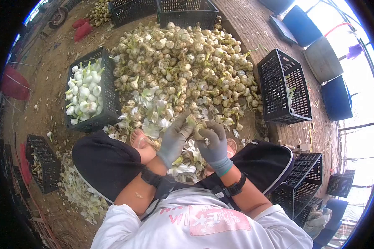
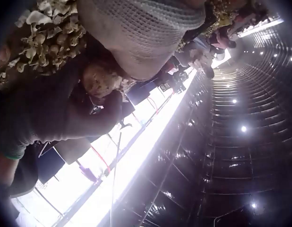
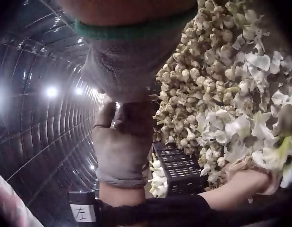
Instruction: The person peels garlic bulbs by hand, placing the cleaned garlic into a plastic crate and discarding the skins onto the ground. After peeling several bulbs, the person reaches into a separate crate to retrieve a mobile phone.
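A soil-stained garlic bulb (image 2: 99, 81) is between my two gloved hands, in front of my crossed legs. My right hand (image 1: 214, 143), in a grey glove with a green cuff, grips it with curled fingers and thumb. From the other side my left hand (image 1: 173, 141), also gloved, pinches the bulb's greenish stem end (image 1: 191, 120). In the right wrist view the right glove (image 3: 129, 64) and the left glove (image 3: 122, 158) meet, hiding the bulb. Peeled white husks (image 1: 156, 124) lie scattered just beneath the hands.
A big heap of unpeeled garlic (image 1: 183, 62) spreads ahead. To the left stands a black crate (image 1: 109, 89) filled with clean white bulbs (image 1: 85, 93). Another black crate (image 1: 284, 89) is on the right, and two more (image 1: 187, 16) (image 1: 131, 12) stand behind the heap.
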A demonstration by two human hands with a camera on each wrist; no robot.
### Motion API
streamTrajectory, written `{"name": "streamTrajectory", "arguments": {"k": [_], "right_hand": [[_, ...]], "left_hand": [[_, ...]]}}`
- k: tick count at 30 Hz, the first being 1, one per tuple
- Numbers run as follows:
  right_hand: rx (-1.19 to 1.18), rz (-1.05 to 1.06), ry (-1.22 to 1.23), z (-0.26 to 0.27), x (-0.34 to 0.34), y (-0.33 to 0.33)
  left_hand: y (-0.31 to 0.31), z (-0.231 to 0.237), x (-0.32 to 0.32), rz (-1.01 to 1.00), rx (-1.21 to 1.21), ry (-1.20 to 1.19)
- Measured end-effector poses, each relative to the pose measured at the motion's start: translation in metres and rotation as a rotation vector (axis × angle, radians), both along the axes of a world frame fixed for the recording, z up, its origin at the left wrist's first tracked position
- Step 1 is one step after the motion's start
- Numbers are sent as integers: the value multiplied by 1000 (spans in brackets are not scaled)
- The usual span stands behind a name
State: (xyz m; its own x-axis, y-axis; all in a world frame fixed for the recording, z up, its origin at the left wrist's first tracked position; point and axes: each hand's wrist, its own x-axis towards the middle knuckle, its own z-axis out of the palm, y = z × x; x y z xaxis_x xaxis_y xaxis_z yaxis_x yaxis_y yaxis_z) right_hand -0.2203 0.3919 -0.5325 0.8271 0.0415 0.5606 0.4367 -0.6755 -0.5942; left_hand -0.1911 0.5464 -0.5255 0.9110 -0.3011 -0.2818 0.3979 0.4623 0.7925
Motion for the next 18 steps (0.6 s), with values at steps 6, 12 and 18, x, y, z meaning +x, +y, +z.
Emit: {"name": "streamTrajectory", "arguments": {"k": [6, 12, 18], "right_hand": [[-49, 78, 0, 1, -1, 2], [964, 157, 561, 8, 2, 12], [1701, -33, 905, 0, 12, 15]], "left_hand": [[-5, -8, -1, 116, 130, -8], [-11, -24, 0, 311, 350, -277], [-6, -11, -4, 241, 598, -790]]}}
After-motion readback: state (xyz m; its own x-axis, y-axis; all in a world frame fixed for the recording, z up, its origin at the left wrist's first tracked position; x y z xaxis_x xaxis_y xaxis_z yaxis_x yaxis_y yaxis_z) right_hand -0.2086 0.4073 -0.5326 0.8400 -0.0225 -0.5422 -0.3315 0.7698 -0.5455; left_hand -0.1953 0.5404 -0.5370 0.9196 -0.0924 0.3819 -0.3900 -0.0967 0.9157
